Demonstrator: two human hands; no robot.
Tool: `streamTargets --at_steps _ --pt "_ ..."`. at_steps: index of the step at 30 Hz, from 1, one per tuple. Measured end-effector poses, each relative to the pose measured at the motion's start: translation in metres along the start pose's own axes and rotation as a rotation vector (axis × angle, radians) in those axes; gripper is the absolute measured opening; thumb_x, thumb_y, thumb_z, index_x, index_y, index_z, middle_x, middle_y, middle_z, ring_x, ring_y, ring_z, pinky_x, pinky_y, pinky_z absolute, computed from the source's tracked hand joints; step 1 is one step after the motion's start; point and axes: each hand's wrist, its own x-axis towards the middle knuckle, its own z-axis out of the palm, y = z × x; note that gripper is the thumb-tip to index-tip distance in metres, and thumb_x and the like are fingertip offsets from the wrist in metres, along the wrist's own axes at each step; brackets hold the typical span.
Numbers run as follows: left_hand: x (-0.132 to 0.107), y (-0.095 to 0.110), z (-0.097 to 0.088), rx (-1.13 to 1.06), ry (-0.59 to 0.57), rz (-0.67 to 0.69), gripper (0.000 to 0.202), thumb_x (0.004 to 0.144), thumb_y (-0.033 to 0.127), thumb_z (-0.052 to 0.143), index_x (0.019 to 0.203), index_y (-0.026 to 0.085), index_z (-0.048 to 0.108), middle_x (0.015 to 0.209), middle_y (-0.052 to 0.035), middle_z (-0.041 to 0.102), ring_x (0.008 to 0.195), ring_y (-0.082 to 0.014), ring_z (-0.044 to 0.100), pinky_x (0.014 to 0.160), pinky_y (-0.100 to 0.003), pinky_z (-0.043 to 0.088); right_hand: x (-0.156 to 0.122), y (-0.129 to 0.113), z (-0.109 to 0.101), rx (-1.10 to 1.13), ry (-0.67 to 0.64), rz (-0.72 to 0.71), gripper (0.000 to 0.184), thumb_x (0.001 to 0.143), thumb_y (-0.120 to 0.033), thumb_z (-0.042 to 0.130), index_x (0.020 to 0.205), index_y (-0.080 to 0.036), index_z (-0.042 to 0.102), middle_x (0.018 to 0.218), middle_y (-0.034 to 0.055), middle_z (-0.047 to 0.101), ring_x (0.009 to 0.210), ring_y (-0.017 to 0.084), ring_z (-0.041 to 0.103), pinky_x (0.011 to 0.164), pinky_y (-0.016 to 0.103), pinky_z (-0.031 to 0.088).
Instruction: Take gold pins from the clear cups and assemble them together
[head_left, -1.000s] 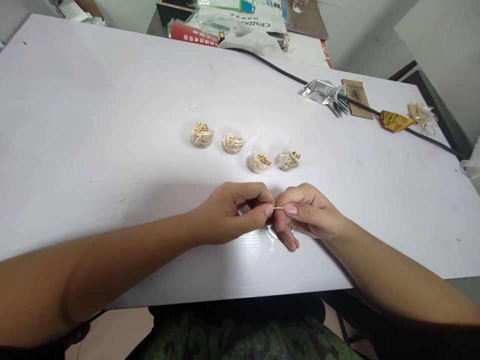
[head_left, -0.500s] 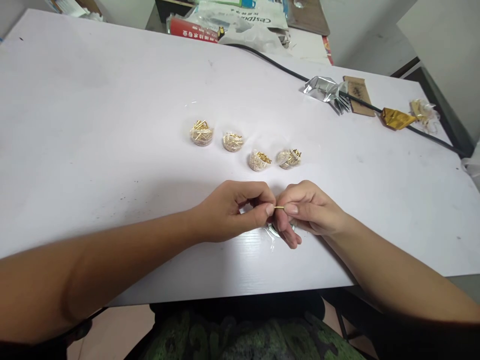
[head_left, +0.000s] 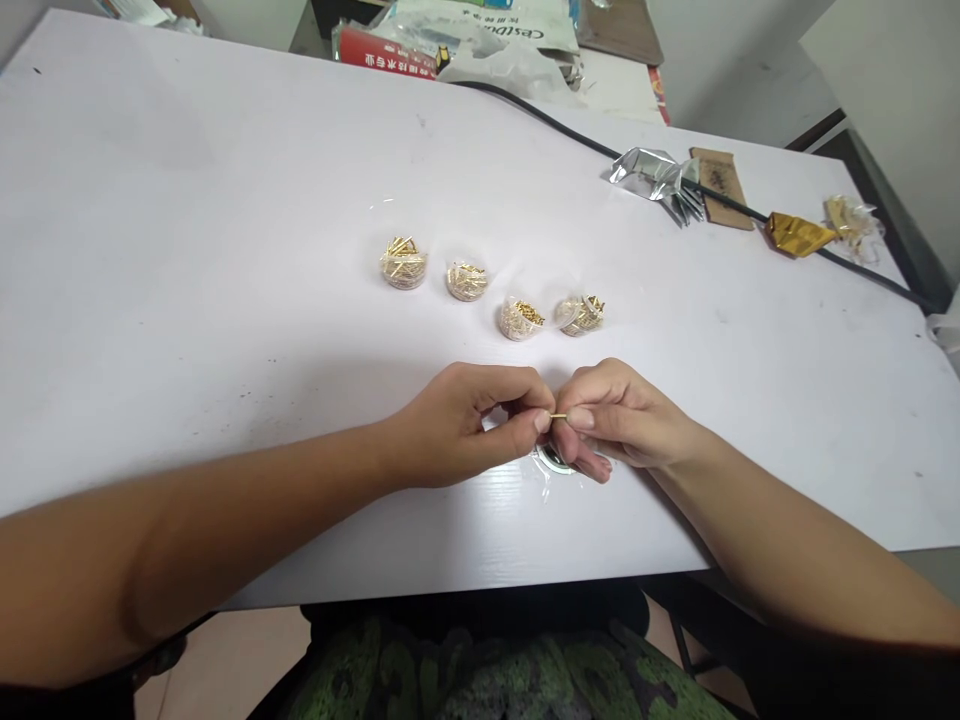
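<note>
Between my two hands runs a thin gold-coloured pin (head_left: 559, 416), short and straight, pinched at both ends. My left hand (head_left: 487, 420) has thumb and forefinger closed on its left end. The right end sits between the thumb and forefinger of my right hand (head_left: 619, 415), whose lower fingers hang loose below. Under the hands a round object with a pale rim (head_left: 551, 461) lies on clear plastic, mostly covered by my fingers. Just beyond stand a small clear cup of short gold pieces (head_left: 519, 320) and another gold-filled cup (head_left: 581, 315).
Farther left stand a cup of longer gold pins (head_left: 403, 265) and a cup of gold pieces (head_left: 466, 282). A black cable (head_left: 555, 130) crosses the back right, past silver foil (head_left: 649, 172), cardboard (head_left: 720, 185) and gold foil (head_left: 799, 235). Bags (head_left: 510, 70) lie behind the white table (head_left: 187, 220).
My right hand's lower fingers have shifted slightly up and right, showing more of the round object beneath. Both hands keep their pinch on the pin.
</note>
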Motion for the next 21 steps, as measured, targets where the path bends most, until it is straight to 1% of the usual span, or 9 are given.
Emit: streamTargets --at_steps 5,10,15,17,21 --pt "-0.0011 -0.0002 -0.0002 0.029 0.012 -0.033 0.013 0.089 0.016 0.053 0.079 0.011 0.059 0.068 -0.0001 0.060 0.061 -0.0062 0.051 0.056 -0.018 0.042 0.0007 0.0001 0.0000 0.001 0.008 0.013 0.025 0.093 -0.026 0.058 0.079 -0.011 0.072 0.051 0.0011 0.056 0.042 0.007 0.051 0.042 0.018 0.039" --pt "-0.0013 -0.0007 -0.0004 0.043 0.019 -0.035 0.011 0.088 0.013 0.053 0.080 0.010 0.060 0.070 0.0001 0.061 0.061 -0.0055 0.050 0.056 -0.017 0.041 0.0014 0.0030 -0.0013 0.034 0.002 0.014 0.024 0.093 -0.025 0.058 0.080 -0.011 0.072 0.053 0.0016 0.058 0.043 0.008 0.052 0.043 0.018 0.040" --pt "-0.0013 -0.0013 0.0010 0.007 0.020 -0.020 0.011 0.088 0.009 0.051 0.080 0.011 0.058 0.073 0.0004 0.063 0.064 -0.0052 0.053 0.059 -0.016 0.042 0.0019 0.0033 -0.0017 0.030 0.005 0.009 0.023 0.093 -0.024 0.057 0.081 -0.011 0.072 0.054 0.0021 0.060 0.043 0.008 0.053 0.042 0.019 0.039" --pt "-0.0015 -0.0023 0.0015 -0.004 0.021 -0.030 0.011 0.090 0.011 0.050 0.081 0.011 0.058 0.075 -0.0006 0.064 0.067 -0.0067 0.056 0.062 -0.018 0.044 0.0023 0.0023 -0.0007 0.037 0.026 0.019 0.023 0.092 -0.024 0.058 0.080 -0.011 0.072 0.054 0.0022 0.060 0.043 0.008 0.053 0.042 0.019 0.039" --pt "-0.0016 -0.0044 0.0023 0.030 0.052 -0.078 0.014 0.093 0.022 0.050 0.085 0.012 0.057 0.077 -0.0042 0.064 0.071 -0.0116 0.059 0.066 -0.025 0.048 0.0030 0.0018 0.0008 0.102 0.061 0.004 0.022 0.089 -0.025 0.060 0.078 -0.010 0.071 0.052 0.0023 0.059 0.042 0.008 0.051 0.041 0.018 0.036"
